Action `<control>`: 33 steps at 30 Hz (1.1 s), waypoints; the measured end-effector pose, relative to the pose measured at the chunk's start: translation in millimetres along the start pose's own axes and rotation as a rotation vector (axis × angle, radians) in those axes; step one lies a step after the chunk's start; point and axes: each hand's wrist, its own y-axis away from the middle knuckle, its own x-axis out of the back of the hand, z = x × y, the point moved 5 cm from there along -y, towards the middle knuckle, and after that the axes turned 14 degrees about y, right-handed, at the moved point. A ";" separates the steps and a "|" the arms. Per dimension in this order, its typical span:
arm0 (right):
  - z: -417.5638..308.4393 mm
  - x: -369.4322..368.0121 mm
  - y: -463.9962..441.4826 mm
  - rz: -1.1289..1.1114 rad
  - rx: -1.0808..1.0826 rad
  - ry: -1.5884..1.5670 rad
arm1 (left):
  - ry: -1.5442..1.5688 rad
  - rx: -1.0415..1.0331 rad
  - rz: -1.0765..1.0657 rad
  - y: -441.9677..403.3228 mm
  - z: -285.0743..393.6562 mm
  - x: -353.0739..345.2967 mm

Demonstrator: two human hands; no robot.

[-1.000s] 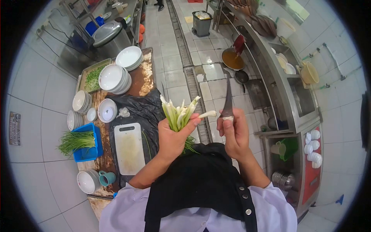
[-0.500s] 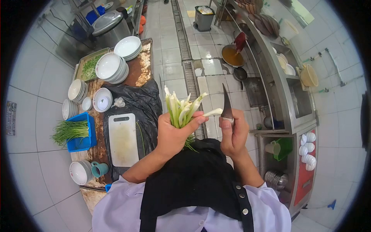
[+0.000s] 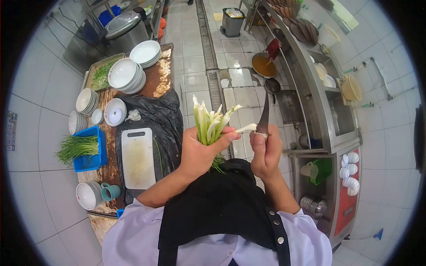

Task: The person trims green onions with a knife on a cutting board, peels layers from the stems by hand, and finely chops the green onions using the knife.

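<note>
Gap between knife (image 3: pixel 265 114) and stalk (image 3: pixel 245 128) closed over the last second; touching or nearly, can't tell. Reads as work on that one. Left hand (image 3: pixel 199 150) clamped on scallions (image 3: pixel 207 124), off bench (image 3: pixel 112 167), beyond its right edge; right hand (image 3: pixel 266 154) clamped on knife.

On your left, a worn table (image 3: pixel 110 170) holds stacked white bowls (image 3: pixel 124 74) and, nearer you, a teal mug (image 3: pixel 111 192). A large lidded pot (image 3: pixel 128 30) stands farther off. Far right, a wide pan (image 3: pixel 253 66) holds brown liquid (image 3: pixel 263 67); beyond it stands a grey bin (image 3: pixel 231 27).
</note>
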 end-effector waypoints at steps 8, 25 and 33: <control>-1.8 -0.9 2.0 -0.036 0.024 0.061 | -0.020 0.048 0.032 2.8 1.1 3.8; 4.6 -0.4 -1.5 -0.143 -0.134 0.113 | -0.012 0.097 0.065 1.3 -5.7 6.4; 0.9 -0.3 -3.4 -0.079 -0.013 0.271 | 0.031 0.044 0.061 -3.8 -16.9 9.3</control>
